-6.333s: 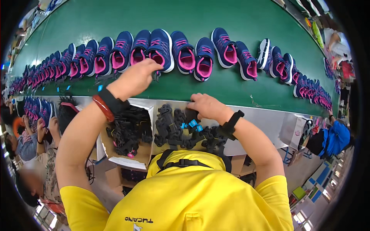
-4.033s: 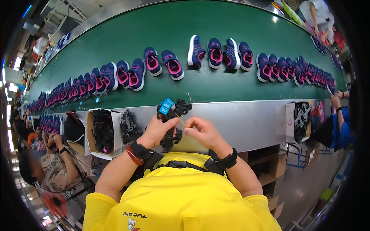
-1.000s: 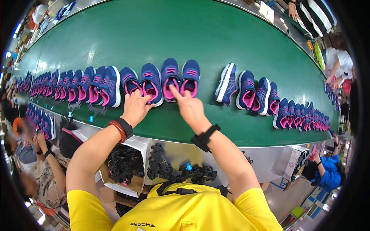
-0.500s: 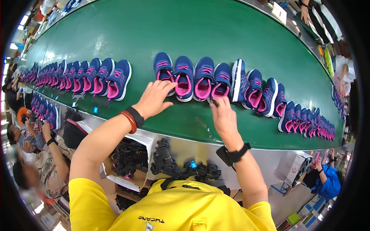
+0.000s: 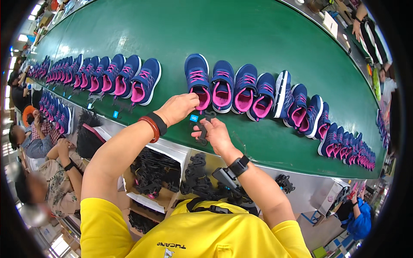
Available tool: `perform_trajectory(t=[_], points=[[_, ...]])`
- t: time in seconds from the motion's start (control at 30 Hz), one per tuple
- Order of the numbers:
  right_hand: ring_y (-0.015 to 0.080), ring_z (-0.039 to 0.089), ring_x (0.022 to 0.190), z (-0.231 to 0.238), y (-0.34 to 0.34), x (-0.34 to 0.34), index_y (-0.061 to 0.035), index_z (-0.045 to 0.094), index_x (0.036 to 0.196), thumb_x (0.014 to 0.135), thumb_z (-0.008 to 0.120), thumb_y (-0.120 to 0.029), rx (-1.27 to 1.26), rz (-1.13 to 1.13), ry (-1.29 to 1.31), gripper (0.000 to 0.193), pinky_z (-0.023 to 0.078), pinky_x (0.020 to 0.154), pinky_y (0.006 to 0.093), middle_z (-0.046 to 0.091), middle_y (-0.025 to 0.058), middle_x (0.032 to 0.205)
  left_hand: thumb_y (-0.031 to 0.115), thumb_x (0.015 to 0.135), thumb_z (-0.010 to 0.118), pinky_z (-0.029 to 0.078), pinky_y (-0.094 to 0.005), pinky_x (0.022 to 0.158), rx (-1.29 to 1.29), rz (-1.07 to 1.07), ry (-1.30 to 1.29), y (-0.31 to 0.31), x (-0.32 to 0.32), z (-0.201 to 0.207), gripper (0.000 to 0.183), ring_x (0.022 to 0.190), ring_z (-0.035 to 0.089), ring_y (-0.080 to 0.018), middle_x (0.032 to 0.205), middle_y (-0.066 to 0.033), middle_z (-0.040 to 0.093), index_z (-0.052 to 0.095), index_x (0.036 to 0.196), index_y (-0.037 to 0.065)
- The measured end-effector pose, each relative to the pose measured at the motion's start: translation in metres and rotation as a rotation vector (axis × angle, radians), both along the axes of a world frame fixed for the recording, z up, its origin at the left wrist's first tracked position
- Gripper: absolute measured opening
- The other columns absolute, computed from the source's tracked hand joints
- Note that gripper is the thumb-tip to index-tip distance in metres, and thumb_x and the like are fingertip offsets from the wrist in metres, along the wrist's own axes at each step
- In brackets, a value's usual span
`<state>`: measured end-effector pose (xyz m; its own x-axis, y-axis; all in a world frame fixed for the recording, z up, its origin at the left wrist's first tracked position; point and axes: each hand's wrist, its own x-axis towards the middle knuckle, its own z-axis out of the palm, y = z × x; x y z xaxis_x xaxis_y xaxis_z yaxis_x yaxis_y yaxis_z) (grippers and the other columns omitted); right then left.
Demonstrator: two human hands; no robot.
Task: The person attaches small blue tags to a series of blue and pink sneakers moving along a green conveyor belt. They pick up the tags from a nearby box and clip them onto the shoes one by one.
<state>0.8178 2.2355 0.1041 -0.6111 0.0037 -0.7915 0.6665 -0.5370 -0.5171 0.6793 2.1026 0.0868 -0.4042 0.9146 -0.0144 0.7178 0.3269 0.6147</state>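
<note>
A navy shoe with pink laces and pink lining (image 5: 197, 71) stands on the green table (image 5: 142, 26), toe pointing away. My left hand (image 5: 178, 107) pinches its heel edge, fingertips partly inside the collar. Just below it, my right hand (image 5: 216, 135) holds a black plastic shoe hanger (image 5: 204, 131) between thumb and fingers. A small blue tag (image 5: 194, 118) sits at the hanger's upper end, near the left fingers. Beside the gripped shoe stands a matching shoe (image 5: 223, 86), with more of the same kind to its right.
Along the left runs a row of matching shoes (image 5: 146, 81), with black hangers at their heels. Below the table edge, an open carton (image 5: 148, 202) and a pile (image 5: 198, 176) hold black hangers. Co-workers sit at left (image 5: 60, 185) and right (image 5: 361, 219).
My right hand has moved left and down from the fourth shoe's heel, and the hanger now shows plainly. My left hand has closed on the first shoe's heel. The shoes appear farther right in view.
</note>
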Motion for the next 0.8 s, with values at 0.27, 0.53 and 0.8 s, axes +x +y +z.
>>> perform_trajectory(t=[0.27, 0.53, 0.8], points=[[0.0214, 0.068, 0.07, -0.007, -0.011, 0.003, 0.0015, 0.05, 0.111, 0.1, 0.044, -0.017, -0.038, -0.019, 0.056, 0.022, 0.054, 0.059, 0.0296, 0.065, 0.0142, 0.091, 0.006, 0.079, 0.064, 0.05, -0.0407, 0.075, -0.021, 0.024, -0.006, -0.003, -0.001, -0.001, 0.014, 0.089, 0.06, -0.0327, 0.097, -0.0099, 0.058, 0.055, 0.09, 0.004], [0.0188, 0.064, 0.053, -0.004, -0.015, 0.01, 0.0029, 0.049, 0.114, 0.1, 0.044, -0.018, 0.08, 0.035, 0.114, 0.026, 0.05, 0.048, 0.0287, 0.064, 0.013, 0.077, 0.007, 0.079, 0.064, 0.05, -0.0423, 0.073, -0.062, 0.016, 0.027, 0.005, -0.004, 0.001, 0.013, 0.086, 0.06, -0.0333, 0.094, -0.0104, 0.057, 0.055, 0.089, 0.004], [0.0199, 0.065, 0.054, -0.007, -0.01, 0.002, 0.0031, 0.048, 0.1, 0.101, 0.042, -0.016, 0.165, -0.066, 0.139, 0.02, 0.05, 0.045, 0.0285, 0.064, 0.0136, 0.077, 0.006, 0.079, 0.064, 0.051, -0.0419, 0.071, -0.012, 0.052, 0.048, 0.0, 0.002, 0.0, 0.013, 0.085, 0.06, -0.0332, 0.094, -0.0099, 0.057, 0.055, 0.088, 0.005]])
